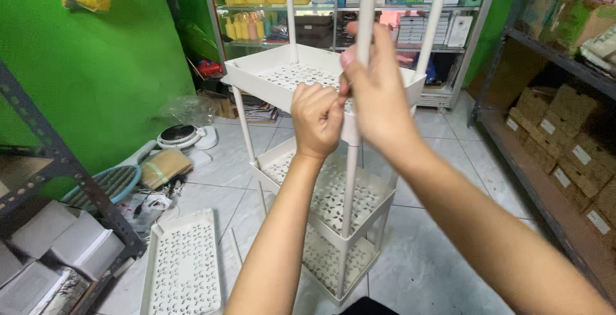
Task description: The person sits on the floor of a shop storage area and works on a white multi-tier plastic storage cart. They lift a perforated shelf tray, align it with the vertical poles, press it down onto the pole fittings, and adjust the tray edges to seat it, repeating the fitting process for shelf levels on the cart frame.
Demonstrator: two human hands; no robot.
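Observation:
A white plastic tiered rack stands on the tiled floor in front of me, with perforated trays joined by white poles. My right hand is wrapped around the near pole at the corner of the top tray. My left hand is closed in a fist beside it, fingertips pinching at the same corner joint; what it pinches is hidden. A middle tray and a bottom tray sit below.
A loose white perforated tray lies on the floor at left. A dark metal shelf with white boxes stands at near left. Shelving with cardboard boxes lines the right. A green wall, a small fan and a racket are at left.

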